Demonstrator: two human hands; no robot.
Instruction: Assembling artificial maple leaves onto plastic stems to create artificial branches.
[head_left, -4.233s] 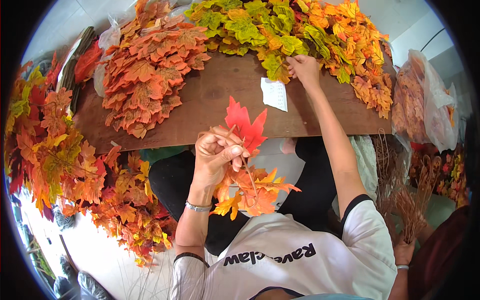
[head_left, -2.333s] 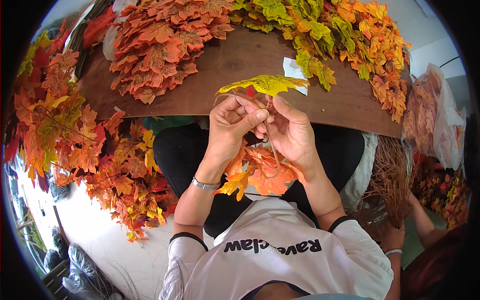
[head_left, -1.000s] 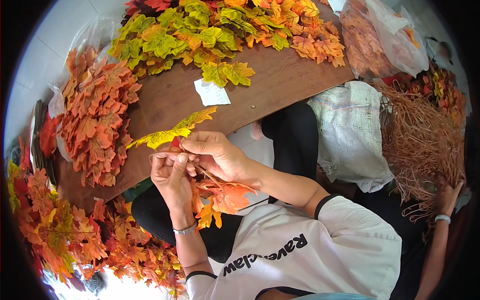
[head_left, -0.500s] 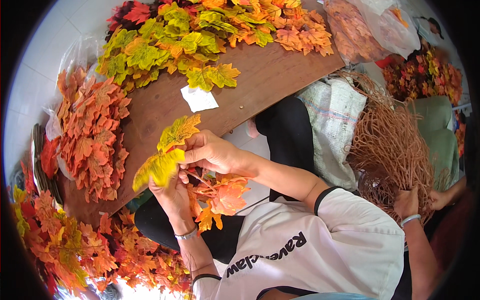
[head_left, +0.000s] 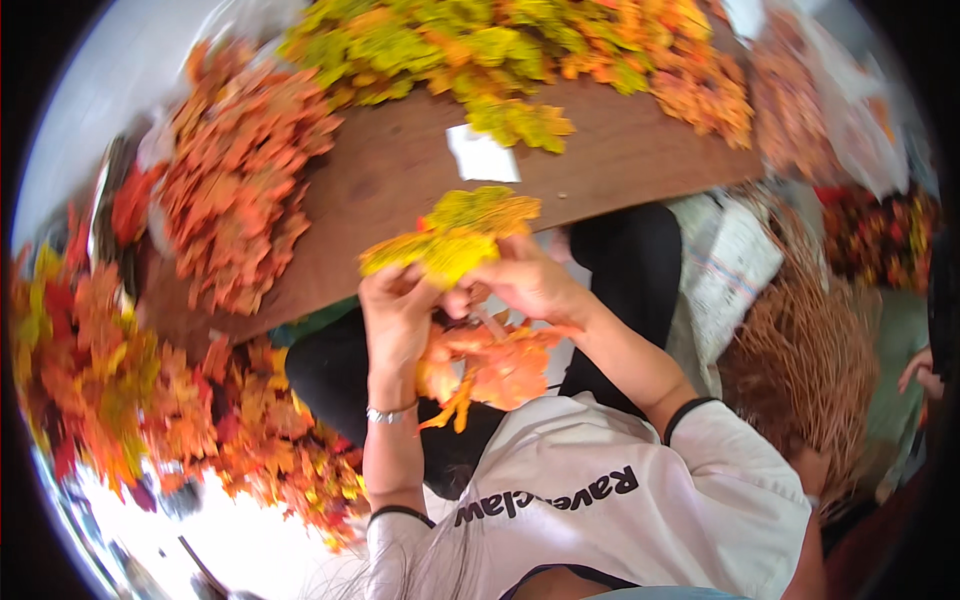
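Observation:
Both of my hands are raised in front of my lap, closed around one cluster of artificial leaves. My left hand (head_left: 395, 315), with a band at the wrist, pinches the left side of the yellow-green maple leaves (head_left: 455, 240). My right hand (head_left: 535, 285) grips the same leaves from the right, fingers bent under them. Beneath both hands hangs an orange leaf spray (head_left: 495, 365), apparently on the same stem. The join between stem and leaves is hidden by my fingers, and motion blurs it somewhat.
The brown wooden table (head_left: 390, 170) carries heaped yellow-green leaves (head_left: 460, 50), a pile of orange leaves (head_left: 240, 180) and a white paper (head_left: 483, 153). More leaf sprays (head_left: 180, 390) lie at left. Rightward are a white woven sack (head_left: 735, 265), brown stems (head_left: 800, 370) and another person's hand (head_left: 918, 370).
The view has shifted, so the table appears farther right and higher. My hands keep the leaves; the yellow-green leaves are now flatter and spread across my fingertips.

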